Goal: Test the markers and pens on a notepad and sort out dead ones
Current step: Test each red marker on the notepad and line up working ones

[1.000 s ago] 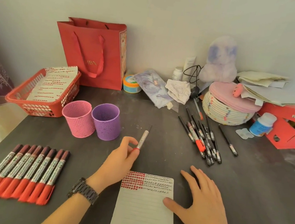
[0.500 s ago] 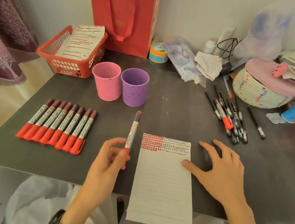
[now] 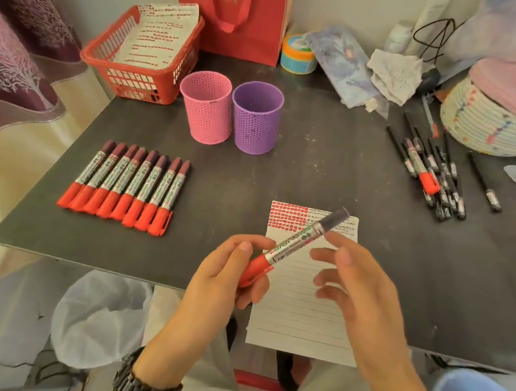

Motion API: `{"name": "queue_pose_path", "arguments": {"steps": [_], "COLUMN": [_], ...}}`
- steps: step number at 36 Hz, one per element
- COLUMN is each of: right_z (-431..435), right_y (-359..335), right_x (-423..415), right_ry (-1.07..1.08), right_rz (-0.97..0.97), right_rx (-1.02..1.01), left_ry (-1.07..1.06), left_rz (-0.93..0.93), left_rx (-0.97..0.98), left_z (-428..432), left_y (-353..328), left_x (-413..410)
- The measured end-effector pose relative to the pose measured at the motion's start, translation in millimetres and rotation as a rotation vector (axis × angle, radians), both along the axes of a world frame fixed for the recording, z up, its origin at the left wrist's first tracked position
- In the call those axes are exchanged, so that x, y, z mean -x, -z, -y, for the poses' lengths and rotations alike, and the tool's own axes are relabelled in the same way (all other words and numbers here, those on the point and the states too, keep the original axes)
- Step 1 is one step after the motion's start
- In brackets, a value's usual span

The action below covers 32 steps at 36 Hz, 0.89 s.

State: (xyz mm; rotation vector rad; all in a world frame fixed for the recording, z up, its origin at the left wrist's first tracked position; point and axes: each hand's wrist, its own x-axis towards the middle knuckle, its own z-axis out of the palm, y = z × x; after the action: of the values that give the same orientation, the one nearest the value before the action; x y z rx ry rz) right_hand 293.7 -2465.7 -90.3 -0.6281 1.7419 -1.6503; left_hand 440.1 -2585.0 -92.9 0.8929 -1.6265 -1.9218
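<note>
- One red marker point(image 3: 296, 244) is held slanted over the notepad point(image 3: 297, 315), dark end up and to the right.
- The left hand point(image 3: 225, 275) pinches its red end between thumb and fingers.
- The right hand point(image 3: 356, 283) has loosely spread fingers just beside the barrel and grips nothing.
- Eight red markers point(image 3: 126, 186) lie in a row to the left.
- Two mesh cups stand behind, one pink cup point(image 3: 205, 109) and one purple cup point(image 3: 256, 118).
- The black pens point(image 3: 441, 187) on the right are heaped too closely to count, with one red marker among them.
</note>
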Motion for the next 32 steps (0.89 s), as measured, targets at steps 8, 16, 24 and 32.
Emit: {"name": "queue_pose_path", "arguments": {"steps": [8, 16, 24, 32], "right_z": [7.4, 0.6, -0.2, -5.6], "right_y": [-7.3, -10.7, -13.3, -7.0], "right_x": [-13.1, -22.7, -26.4, -31.8], "right_ry": [0.029, 0.187, 0.182, 0.107], "right_rz": [0.110, -0.117, -0.092, 0.006], "right_rx": [0.043, -0.050, -0.019, -0.038], "left_ry": [0.099, 0.239, 0.241, 0.081], "left_rz": [0.102, 0.210, 0.288, 0.456], "left_rx": [-0.036, 0.098, 0.166, 0.498], "left_z": [-12.3, -24.6, -28.5, -30.4], "left_y": [-6.5, 2.6, -1.5, -4.9], "left_x": [3.6, -3.6, -0.6, 3.3]}}
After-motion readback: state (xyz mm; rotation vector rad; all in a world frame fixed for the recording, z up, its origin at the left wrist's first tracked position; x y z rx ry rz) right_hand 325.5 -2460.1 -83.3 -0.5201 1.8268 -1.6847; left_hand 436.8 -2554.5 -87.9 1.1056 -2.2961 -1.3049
